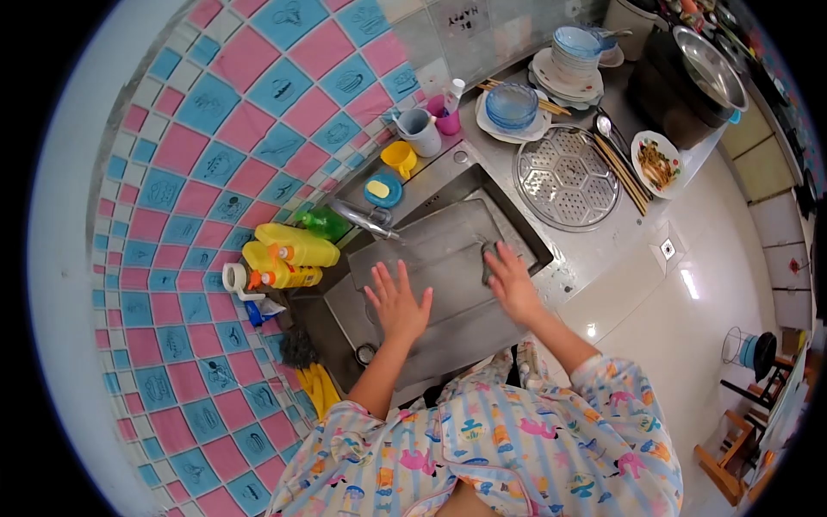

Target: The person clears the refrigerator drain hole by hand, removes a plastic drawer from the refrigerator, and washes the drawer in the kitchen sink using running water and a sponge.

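Note:
A large grey panel lies across the metal sink, with water on its surface. Over its left half, my left hand is open, fingers spread, holding nothing. My right hand is over the right half with its fingers stretched out and apart. A dark grey-green patch shows beside and under those fingertips; I cannot make out whether it is a scrubber or a shadow. The faucet reaches over the panel's far left edge.
Yellow bottles, a green bottle, a soap dish and cups line the tiled wall. A dark scouring ball and yellow gloves sit left. Right are a perforated steamer plate, chopsticks, stacked bowls and a food plate.

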Demonstrator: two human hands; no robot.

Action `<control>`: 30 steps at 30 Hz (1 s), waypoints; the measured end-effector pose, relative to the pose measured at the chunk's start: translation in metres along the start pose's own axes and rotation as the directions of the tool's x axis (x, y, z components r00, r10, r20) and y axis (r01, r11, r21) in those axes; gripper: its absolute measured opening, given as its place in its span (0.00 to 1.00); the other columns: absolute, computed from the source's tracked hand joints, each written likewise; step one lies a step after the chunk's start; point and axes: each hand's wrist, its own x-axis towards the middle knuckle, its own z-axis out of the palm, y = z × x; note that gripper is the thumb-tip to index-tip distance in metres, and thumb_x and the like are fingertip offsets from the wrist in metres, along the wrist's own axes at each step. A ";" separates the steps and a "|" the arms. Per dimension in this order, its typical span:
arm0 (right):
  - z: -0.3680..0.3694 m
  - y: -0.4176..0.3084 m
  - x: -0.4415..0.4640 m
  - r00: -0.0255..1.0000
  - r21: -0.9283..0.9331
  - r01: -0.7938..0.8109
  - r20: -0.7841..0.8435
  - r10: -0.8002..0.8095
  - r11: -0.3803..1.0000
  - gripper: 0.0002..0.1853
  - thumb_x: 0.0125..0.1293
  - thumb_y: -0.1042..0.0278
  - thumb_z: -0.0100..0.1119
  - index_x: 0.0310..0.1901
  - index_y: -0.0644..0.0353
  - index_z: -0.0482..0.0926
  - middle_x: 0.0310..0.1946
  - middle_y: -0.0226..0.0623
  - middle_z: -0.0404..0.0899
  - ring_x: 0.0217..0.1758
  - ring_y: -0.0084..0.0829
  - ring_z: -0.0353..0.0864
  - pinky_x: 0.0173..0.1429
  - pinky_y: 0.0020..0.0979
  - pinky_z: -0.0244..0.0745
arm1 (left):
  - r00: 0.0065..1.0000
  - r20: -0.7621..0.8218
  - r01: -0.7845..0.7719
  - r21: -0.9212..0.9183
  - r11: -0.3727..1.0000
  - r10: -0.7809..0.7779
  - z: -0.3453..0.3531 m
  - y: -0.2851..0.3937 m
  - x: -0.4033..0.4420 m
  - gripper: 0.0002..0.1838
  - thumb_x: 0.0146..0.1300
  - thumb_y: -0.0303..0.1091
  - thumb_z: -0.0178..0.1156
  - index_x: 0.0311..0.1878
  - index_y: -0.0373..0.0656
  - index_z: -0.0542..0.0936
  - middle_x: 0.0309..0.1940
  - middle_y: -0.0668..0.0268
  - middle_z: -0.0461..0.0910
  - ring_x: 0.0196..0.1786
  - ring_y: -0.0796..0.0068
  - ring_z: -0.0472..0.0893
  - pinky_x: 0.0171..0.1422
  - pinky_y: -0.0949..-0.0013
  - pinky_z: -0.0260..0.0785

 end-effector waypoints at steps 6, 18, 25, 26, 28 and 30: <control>-0.005 -0.059 0.008 0.906 -0.168 0.379 0.265 -0.329 0.910 0.22 0.65 0.59 0.54 0.62 0.49 0.73 0.71 0.35 0.60 0.75 0.40 0.54 0.76 0.52 0.46 | 0.999 0.009 -0.038 0.017 0.999 0.038 0.004 -0.001 0.002 0.43 0.63 0.55 0.54 0.75 0.45 0.53 0.76 0.45 0.42 0.78 0.47 0.40 0.76 0.39 0.32; 0.050 -0.019 0.182 0.981 -0.078 -0.104 0.156 0.115 0.992 0.23 0.66 0.52 0.51 0.61 0.47 0.75 0.64 0.44 0.69 0.68 0.43 0.66 0.70 0.53 0.58 | 0.999 -0.038 0.021 0.021 1.000 -0.021 0.010 -0.011 0.004 0.41 0.63 0.57 0.54 0.75 0.50 0.55 0.75 0.43 0.41 0.78 0.45 0.39 0.75 0.38 0.30; 0.061 0.084 0.146 0.875 0.724 -0.472 0.315 0.367 0.504 0.28 0.71 0.48 0.47 0.63 0.60 0.72 0.62 0.42 0.73 0.67 0.36 0.67 0.69 0.31 0.59 | 0.996 -0.032 0.081 0.050 0.995 -0.080 0.009 -0.002 0.005 0.41 0.63 0.57 0.53 0.75 0.50 0.55 0.75 0.43 0.43 0.78 0.46 0.41 0.75 0.37 0.31; 0.062 0.088 0.129 0.873 0.752 -0.468 0.311 0.376 0.465 0.28 0.72 0.48 0.46 0.64 0.61 0.71 0.63 0.42 0.72 0.68 0.34 0.66 0.70 0.30 0.57 | 0.996 -0.042 0.084 0.060 0.995 -0.082 0.011 -0.001 0.006 0.40 0.64 0.56 0.53 0.75 0.51 0.54 0.75 0.44 0.43 0.78 0.46 0.41 0.75 0.37 0.32; 0.057 0.090 0.092 0.871 0.772 -0.465 0.314 0.377 0.433 0.29 0.73 0.48 0.45 0.65 0.62 0.69 0.65 0.42 0.69 0.70 0.33 0.64 0.72 0.29 0.54 | 0.995 -0.055 0.091 0.085 0.992 -0.086 0.014 -0.002 0.005 0.40 0.65 0.55 0.52 0.76 0.53 0.53 0.76 0.46 0.43 0.78 0.48 0.42 0.75 0.36 0.33; 0.043 0.089 0.059 0.877 0.760 -0.462 0.318 0.360 0.456 0.29 0.74 0.49 0.44 0.67 0.62 0.67 0.66 0.43 0.68 0.71 0.33 0.62 0.73 0.29 0.51 | 0.995 -0.051 0.092 0.078 0.993 -0.089 0.015 -0.001 0.005 0.39 0.65 0.55 0.52 0.76 0.54 0.52 0.76 0.47 0.43 0.78 0.48 0.42 0.74 0.34 0.34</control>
